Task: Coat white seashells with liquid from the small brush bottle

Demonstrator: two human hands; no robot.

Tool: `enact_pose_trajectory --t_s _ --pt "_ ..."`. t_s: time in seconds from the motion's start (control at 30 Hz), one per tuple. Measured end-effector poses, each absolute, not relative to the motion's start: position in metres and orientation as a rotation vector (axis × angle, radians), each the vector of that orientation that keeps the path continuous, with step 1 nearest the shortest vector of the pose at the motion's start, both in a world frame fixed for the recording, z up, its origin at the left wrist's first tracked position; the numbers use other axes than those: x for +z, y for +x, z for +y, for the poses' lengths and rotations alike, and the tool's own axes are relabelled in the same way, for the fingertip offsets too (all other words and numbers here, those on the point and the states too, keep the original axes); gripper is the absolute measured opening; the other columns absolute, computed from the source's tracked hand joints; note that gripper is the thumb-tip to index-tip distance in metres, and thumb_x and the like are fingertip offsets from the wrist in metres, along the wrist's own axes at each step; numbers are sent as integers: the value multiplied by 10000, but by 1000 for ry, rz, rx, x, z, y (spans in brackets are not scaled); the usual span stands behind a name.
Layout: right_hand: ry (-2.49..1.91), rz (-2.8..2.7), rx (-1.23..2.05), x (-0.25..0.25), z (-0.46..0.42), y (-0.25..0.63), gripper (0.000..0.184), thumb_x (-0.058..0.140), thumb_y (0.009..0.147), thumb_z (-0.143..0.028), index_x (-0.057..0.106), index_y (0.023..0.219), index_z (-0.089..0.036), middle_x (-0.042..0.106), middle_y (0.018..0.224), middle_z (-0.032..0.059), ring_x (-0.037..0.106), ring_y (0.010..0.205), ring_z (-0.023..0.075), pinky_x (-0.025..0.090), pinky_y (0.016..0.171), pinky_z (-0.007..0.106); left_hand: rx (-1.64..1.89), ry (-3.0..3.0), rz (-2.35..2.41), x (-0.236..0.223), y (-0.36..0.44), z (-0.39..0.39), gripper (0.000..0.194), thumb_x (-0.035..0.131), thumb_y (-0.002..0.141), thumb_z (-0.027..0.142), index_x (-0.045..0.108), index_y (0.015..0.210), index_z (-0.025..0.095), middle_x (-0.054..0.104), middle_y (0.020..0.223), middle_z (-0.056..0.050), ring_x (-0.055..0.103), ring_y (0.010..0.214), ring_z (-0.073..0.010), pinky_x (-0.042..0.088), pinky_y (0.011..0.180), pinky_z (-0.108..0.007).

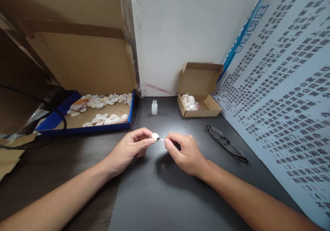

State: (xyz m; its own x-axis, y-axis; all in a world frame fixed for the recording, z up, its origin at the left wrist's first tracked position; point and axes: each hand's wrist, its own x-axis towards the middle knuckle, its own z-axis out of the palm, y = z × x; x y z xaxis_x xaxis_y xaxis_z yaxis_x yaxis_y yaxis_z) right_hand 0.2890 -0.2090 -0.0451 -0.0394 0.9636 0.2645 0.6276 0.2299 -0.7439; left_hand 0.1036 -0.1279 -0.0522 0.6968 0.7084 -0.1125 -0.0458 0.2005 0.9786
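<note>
My left hand [136, 143] pinches a white seashell [155, 136] between thumb and fingertips, just above the dark mat. Opposite it, my right hand [184, 150] grips a small brush [161, 140] with a thin pale stem. Its dark tip meets the shell's lower right edge; whether it touches or lies just in front I cannot tell. Most of the stem's other end is hidden in my right fingers. Beyond both hands stands a small clear bottle [154, 108], upright and uncapped, with whitish liquid in it.
At the left, a blue-edged cardboard box [130, 112] holds many seashells [96, 102]. A smaller cardboard box [203, 113] with shells [189, 102] stands back right. Eyeglasses [227, 144] lie on the right. A black cable [55, 109] crosses the left side. A printed poster [288, 69] borders the right.
</note>
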Motion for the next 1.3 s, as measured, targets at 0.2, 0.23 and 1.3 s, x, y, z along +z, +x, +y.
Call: enact_pose_trajectory --t_s 0.2,0.23,1.3 --pt "-1498 -1731 572 -43 -209 289 253 457 908 -289 521 695 -171 455 567 -46 386 534 66 283 539 199 586 1256 649 -51 104 -128 222 717 799 374 606 839 185 370 560 85 280 489 -40 217 455 -182" --pt "-1453 -1750 583 -43 -209 289 248 453 910 -289 526 705 -171 464 577 -45 396 540 66 293 545 194 587 1257 648 -51 104 -128 223 713 802 374 603 846 185 370 563 85 277 488 -39 219 453 -181" --pt "-1426 -1883 631 -45 -203 295 227 475 922 -281 571 751 -166 553 649 -30 467 601 78 341 602 199 482 1280 627 -48 104 -127 204 649 820 350 554 858 174 427 515 73 368 461 -62 400 447 -172"
